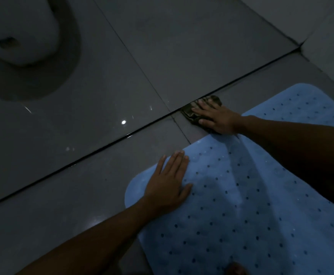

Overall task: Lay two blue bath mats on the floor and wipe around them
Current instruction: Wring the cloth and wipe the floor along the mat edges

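Mats first: two blue bath mats lie on the grey tiled floor (pixel 82 126), the near mat (pixel 241 215) under the person and the far mat (pixel 301 104) beyond the right forearm. Left hand (pixel 168 185) rests flat, fingers straight, on the near mat's corner, holding nothing. Right hand (pixel 215 118) presses a dark cloth (pixel 192 111) onto the tile beside the floor channel (pixel 122 138); fingers seem spread rather than curled, though the light is dim. Risks: the cloth could snag in that groove, or a sweep could ruck up a mat's edge. No brand, label or writing is legible.
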